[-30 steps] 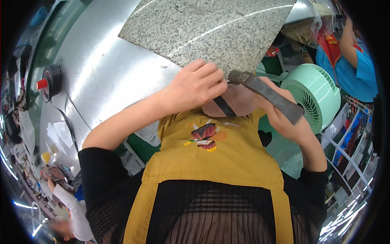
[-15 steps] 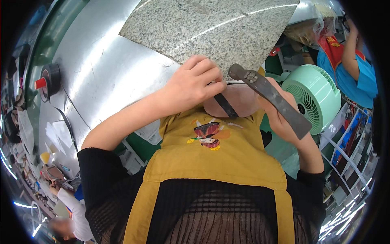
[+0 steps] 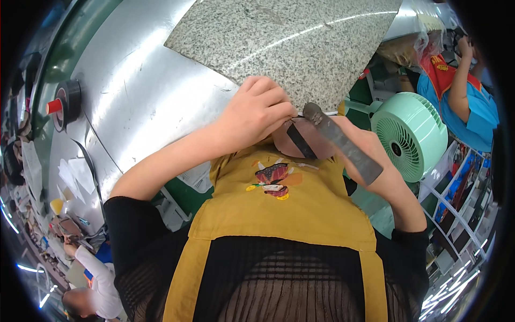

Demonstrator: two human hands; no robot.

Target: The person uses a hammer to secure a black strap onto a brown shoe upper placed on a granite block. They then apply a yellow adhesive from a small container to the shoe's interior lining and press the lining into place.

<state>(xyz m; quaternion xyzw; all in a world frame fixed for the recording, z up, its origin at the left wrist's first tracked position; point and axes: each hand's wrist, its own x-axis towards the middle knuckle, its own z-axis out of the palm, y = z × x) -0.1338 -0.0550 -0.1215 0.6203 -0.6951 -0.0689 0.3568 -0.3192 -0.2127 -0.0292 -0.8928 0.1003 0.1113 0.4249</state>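
Since 0.5 s ago, your right hand (image 3: 375,161) has tipped the flat metal tool (image 3: 340,142) a little, so its rounded tip now sits just beside your left fingertips; everything else lies as it did. Your left fingers (image 3: 276,107) are curled tight together and pinch the edge of a round, pinkish piece (image 3: 292,144) with a dark strip (image 3: 300,140) running across it. Your right fingers are wrapped around the lower part of the tool's blade, shut on it, though the fingertips themselves are hidden behind the metal. The piece is held in the air over your chest, in front of your yellow apron (image 3: 279,214), just below the near corner of the speckled granite slab (image 3: 289,43).

No container shows near your hands. The slab lies on a shiny metal table (image 3: 139,96). Far off on your left, a roll of black tape (image 3: 67,102) with a red core stands on that table. To your right stands a mint-green fan (image 3: 410,134), and behind it a person in blue with a red vest (image 3: 466,102). At lower left another person's hand (image 3: 70,249) works among papers.
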